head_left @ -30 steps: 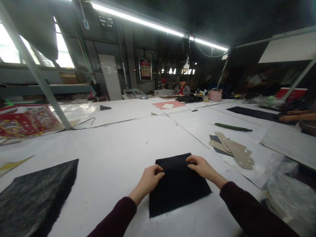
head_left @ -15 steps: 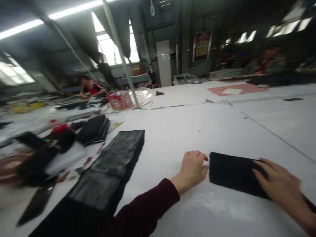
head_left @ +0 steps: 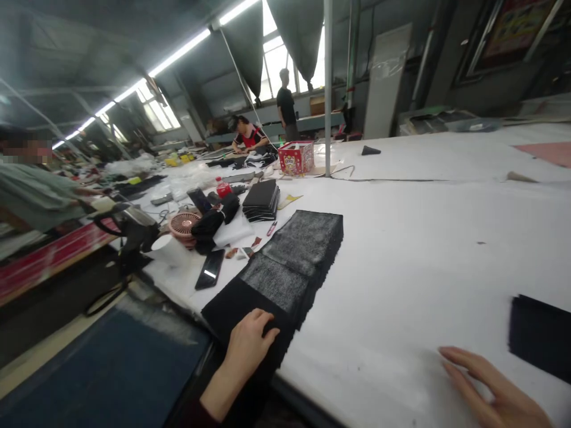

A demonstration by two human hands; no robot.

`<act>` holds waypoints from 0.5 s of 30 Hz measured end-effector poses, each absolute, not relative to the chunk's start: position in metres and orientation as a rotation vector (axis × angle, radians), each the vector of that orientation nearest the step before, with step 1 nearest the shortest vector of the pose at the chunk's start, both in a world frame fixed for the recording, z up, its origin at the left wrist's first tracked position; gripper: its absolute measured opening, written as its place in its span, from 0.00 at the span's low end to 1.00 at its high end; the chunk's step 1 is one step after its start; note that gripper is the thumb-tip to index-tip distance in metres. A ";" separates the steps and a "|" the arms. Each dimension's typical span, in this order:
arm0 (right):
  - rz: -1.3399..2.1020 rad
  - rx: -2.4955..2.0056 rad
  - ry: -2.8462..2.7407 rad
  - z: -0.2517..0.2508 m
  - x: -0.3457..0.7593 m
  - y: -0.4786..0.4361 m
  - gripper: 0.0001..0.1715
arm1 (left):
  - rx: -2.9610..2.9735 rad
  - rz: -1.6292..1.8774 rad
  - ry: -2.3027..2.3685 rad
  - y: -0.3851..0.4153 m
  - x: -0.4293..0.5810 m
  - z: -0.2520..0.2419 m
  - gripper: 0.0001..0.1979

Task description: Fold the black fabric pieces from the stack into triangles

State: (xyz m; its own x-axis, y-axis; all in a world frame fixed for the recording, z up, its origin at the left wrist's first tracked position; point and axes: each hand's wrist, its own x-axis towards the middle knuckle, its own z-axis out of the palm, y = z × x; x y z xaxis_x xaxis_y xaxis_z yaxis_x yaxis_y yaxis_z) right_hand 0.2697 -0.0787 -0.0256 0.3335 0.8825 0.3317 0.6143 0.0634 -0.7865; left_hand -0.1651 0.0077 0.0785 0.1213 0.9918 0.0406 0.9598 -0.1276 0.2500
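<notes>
My left hand (head_left: 250,340) is over the near end of a long stack of black fabric pieces (head_left: 292,255), its fingers loosely bent and a gap showing between thumb and forefinger. Grey, fuzzy faces show on the far part of the stack, while the near part is plain black. Low on the right, my right hand (head_left: 495,389) is open above the white tabletop (head_left: 401,285), fingers apart and nothing in them. A separate black fabric piece (head_left: 542,336) lies just beyond it, cut off by the frame's right edge.
Left of the stack lie a phone (head_left: 209,269), a pink fan (head_left: 184,224), a red-capped bottle (head_left: 222,187) and a pile of black pieces (head_left: 261,201). A pole (head_left: 328,89) rises behind a red box (head_left: 296,157). Another person (head_left: 40,187) stands at far left.
The view has swung left. My left hand has moved from beside the separate black piece to the long stack. My right hand has come off that piece and sits nearer to me.
</notes>
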 end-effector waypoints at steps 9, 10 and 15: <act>0.823 -1.185 -1.905 0.050 0.054 -0.026 0.13 | 2.431 0.202 1.799 0.024 -0.191 0.067 0.12; 0.817 -1.151 -1.949 0.052 0.038 -0.021 0.13 | 2.381 0.269 1.780 0.027 -0.196 0.066 0.11; 0.625 -1.088 -2.183 0.044 -0.010 0.004 0.17 | 2.112 0.519 1.621 0.043 -0.220 0.063 0.10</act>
State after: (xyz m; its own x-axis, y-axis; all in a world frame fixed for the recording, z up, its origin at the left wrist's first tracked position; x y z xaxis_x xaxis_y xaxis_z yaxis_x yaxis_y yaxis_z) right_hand -0.0105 0.0044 0.0436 -0.4734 0.8237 0.3121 0.5340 0.5502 -0.6420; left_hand -0.2197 0.0427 0.0632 0.2480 0.9681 0.0357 0.8088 -0.2271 0.5425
